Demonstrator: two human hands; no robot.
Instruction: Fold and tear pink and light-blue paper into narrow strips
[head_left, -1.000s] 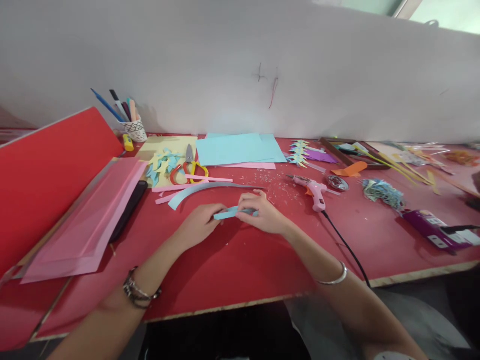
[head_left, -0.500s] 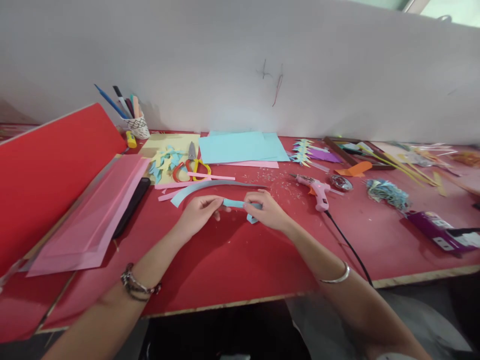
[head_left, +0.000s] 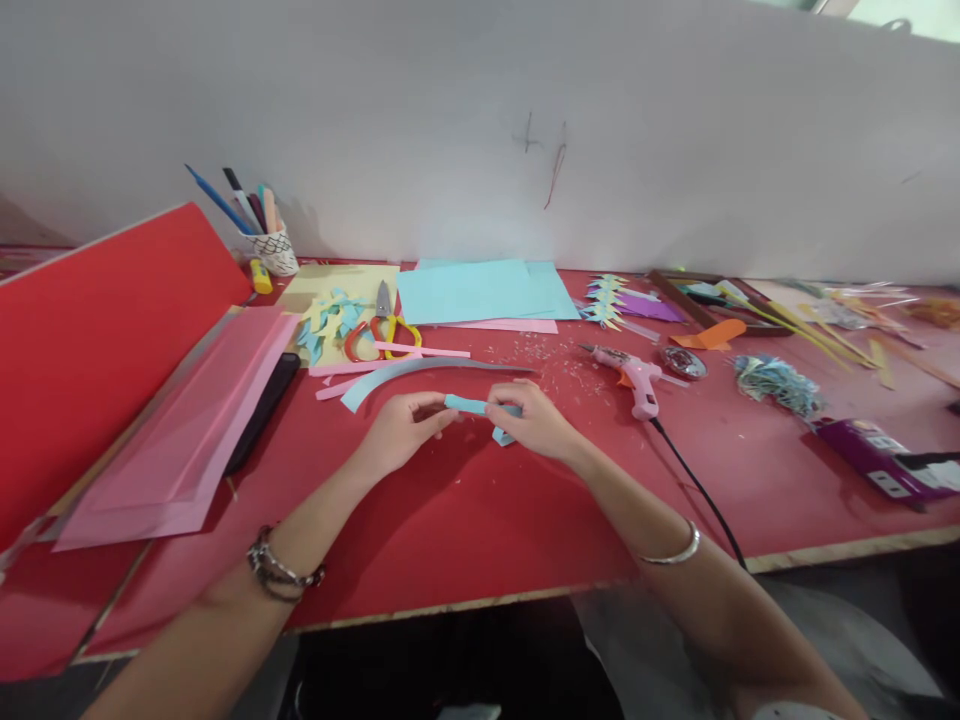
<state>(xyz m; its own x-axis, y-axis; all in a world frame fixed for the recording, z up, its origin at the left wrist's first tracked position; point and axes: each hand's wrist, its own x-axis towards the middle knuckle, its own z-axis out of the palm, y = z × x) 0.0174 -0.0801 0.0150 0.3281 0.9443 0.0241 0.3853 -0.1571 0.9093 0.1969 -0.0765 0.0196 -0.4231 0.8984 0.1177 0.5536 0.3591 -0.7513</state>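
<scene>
Both hands, left hand (head_left: pixel 401 428) and right hand (head_left: pixel 531 420), pinch a light, floppy blue paper strip (head_left: pixel 472 405) by its ends above the red bench (head_left: pixel 465 530); likely easily creased.

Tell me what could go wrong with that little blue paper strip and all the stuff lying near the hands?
The blue strip, pinched between the left hand and right hand, might tear if pulled. The glue gun lies close to the right hand, and its cord runs beside that arm, so it could snag. The scissors lie among the paper scraps.

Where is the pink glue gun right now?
The glue gun lies on the red table, right of the right hand, beside paper scraps.
</scene>
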